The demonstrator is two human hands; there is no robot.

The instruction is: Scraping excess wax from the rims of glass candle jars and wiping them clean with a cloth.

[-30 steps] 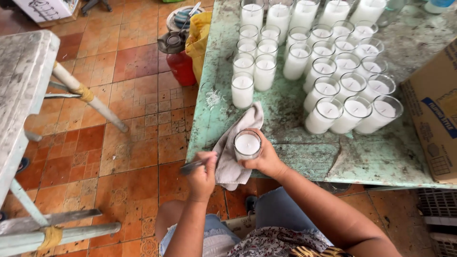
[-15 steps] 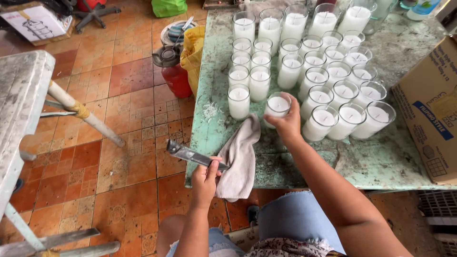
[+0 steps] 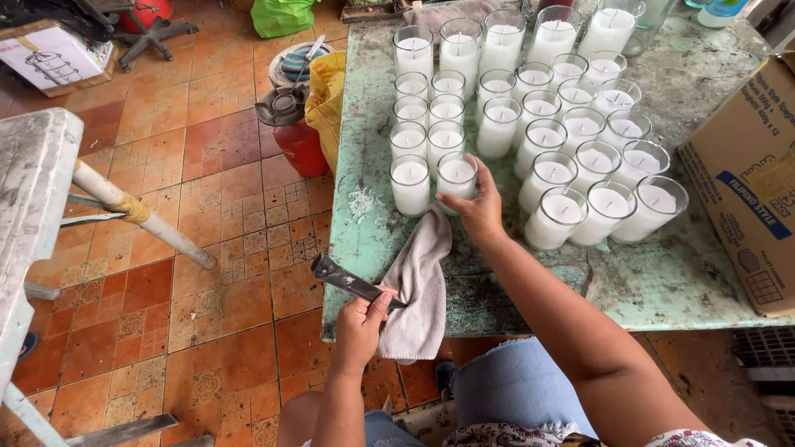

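My left hand [image 3: 361, 324] is closed around one end of a flat dark metal tool [image 3: 352, 281]. It holds the tool off the near edge of the worktop [image 3: 662, 273], just left of the grey cloth [image 3: 421, 290]. The cloth drapes over that edge, and its upper end reaches toward the candle glass.

My right hand [image 3: 479, 205] lies beyond the cloth. Its fingers are curled around the candle glass [image 3: 455, 178], which stands upright on the worktop. A second ago this glass sat at the near edge on the cloth, under the same hand; half a second ago it was in the air. It now stands in the front row, just right of a matching candle glass [image 3: 410, 184] and touching or nearly touching it. I judge the glass to be back in its row, though my hand has not let go.

Beyond the candle glass, rows of filled glasses [image 3: 530, 108] cover the far part of the worktop. To its right, well apart, lies a cardboard box [image 3: 745, 174]. To its left, on the tiled floor, stands a red canister [image 3: 296, 141].
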